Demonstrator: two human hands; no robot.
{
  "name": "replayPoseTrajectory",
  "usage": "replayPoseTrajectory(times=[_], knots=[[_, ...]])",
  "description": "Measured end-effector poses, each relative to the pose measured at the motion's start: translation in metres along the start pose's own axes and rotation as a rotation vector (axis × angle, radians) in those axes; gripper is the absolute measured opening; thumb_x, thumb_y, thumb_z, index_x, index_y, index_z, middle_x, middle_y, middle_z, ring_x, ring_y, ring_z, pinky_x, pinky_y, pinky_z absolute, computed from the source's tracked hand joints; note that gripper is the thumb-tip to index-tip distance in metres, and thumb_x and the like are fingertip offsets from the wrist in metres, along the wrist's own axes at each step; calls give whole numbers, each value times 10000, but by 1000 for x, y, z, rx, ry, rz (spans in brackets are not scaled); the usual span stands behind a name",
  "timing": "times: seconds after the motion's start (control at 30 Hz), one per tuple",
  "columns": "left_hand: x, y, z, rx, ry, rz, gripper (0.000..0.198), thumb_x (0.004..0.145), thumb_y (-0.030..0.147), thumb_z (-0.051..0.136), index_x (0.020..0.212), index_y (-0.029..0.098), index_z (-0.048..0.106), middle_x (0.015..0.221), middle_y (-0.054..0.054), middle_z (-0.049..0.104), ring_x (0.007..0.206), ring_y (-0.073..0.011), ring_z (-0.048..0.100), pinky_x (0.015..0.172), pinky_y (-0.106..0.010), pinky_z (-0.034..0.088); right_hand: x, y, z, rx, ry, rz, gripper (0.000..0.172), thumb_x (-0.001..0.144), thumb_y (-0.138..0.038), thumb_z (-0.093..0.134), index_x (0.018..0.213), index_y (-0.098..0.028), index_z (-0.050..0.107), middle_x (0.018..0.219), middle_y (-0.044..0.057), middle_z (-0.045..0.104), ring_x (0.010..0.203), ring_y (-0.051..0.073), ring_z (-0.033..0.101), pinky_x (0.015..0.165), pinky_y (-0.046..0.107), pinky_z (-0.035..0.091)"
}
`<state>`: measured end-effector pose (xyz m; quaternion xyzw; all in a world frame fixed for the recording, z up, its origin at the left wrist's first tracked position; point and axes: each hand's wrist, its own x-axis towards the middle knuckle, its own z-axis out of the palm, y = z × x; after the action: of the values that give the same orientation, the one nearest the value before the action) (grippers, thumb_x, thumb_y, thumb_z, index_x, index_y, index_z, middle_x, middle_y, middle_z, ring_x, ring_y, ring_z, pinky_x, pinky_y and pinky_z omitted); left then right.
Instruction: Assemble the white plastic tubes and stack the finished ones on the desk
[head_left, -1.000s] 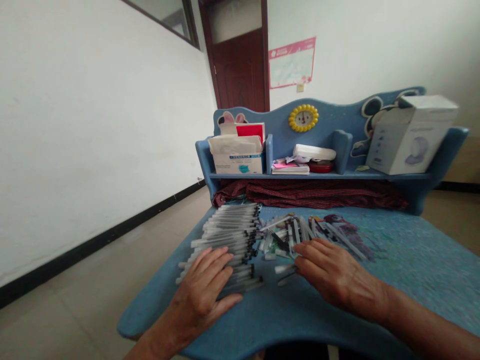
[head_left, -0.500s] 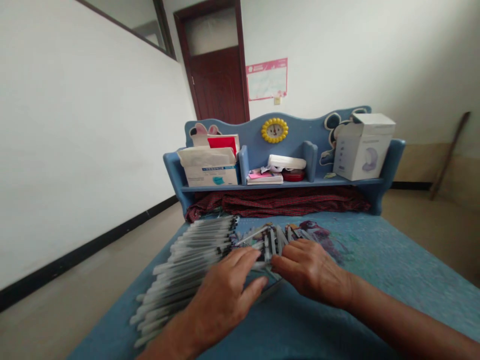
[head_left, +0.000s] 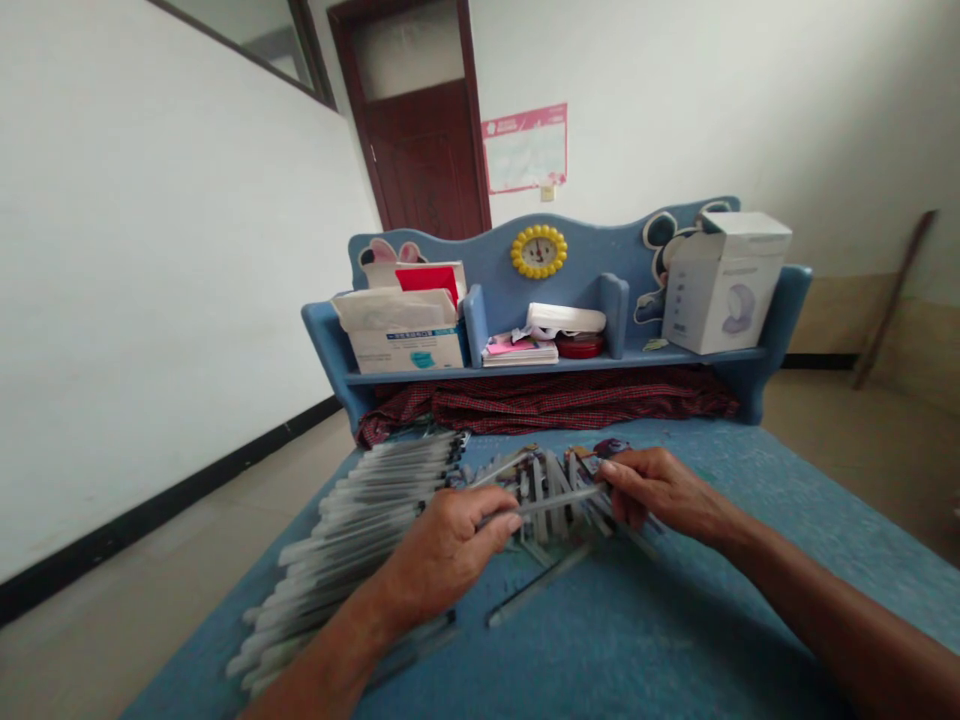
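Both hands hold one thin grey pen (head_left: 553, 502) just above the blue desk (head_left: 675, 620). My left hand (head_left: 444, 548) pinches its near end with curled fingers. My right hand (head_left: 654, 488) pinches the far end. Under them lies a loose heap of pen parts (head_left: 541, 478). A long stack of assembled pens (head_left: 352, 540) runs along the desk's left side, beside my left forearm. A single pen tube (head_left: 534, 588) lies loose on the desk in front of the heap.
At the back of the desk stands a blue shelf (head_left: 570, 362) with a mask box (head_left: 405, 340), papers, a white carton (head_left: 721, 285) and a yellow clock (head_left: 538, 250). A checked red cloth (head_left: 555, 400) lies under the shelf. A brown door is behind.
My hands went from lying flat on the pens to lifting one pen between them, left at one end, right at the other. The camera view shifted right and slightly up.
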<state>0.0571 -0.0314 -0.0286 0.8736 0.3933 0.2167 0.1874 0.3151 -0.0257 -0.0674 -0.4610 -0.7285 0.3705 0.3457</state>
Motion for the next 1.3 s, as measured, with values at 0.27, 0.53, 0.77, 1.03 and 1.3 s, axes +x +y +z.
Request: replayPoseTrajectory(times=[0.27, 0.53, 0.77, 1.03, 1.3], knots=[[-3, -9, 5, -18, 28, -20, 236, 858, 289, 437, 802, 168, 632, 622, 27, 573, 597, -112, 546, 570, -193, 398, 0, 3, 12, 211, -29, 145, 464, 854, -538, 416, 563, -179, 456, 386, -55, 490, 306, 53, 392, 338, 167, 298], [-3, -2, -4, -194, 1, -161, 260, 829, 331, 446, 773, 136, 608, 540, 47, 465, 509, -92, 464, 507, -190, 357, 3, 9, 13, 412, 45, 43, 360, 759, -476, 610, 596, -164, 534, 495, -17, 608, 379, 75, 509, 391, 192, 365], [-2, -4, -7, -186, 16, -218, 265, 806, 344, 461, 750, 128, 605, 525, 49, 441, 498, -90, 422, 500, -195, 334, 4, 8, 17, 375, 86, 113, 433, 812, -561, 486, 660, -162, 557, 493, 2, 624, 368, 95, 539, 376, 199, 364], [-4, -12, -7, -165, 10, -176, 255, 816, 319, 465, 735, 129, 616, 525, 47, 454, 504, -88, 432, 506, -190, 336, 4, 6, 22, 407, 59, 154, 374, 755, -523, 567, 641, -170, 513, 511, -10, 624, 380, 82, 536, 398, 192, 392], [-5, -16, -11, -156, 27, -171, 247, 820, 317, 464, 744, 140, 620, 527, 52, 465, 491, -82, 426, 504, -187, 337, 5, 2, 29, 416, 74, 183, 415, 817, -558, 461, 713, -164, 540, 481, -1, 612, 343, 88, 519, 326, 178, 301]])
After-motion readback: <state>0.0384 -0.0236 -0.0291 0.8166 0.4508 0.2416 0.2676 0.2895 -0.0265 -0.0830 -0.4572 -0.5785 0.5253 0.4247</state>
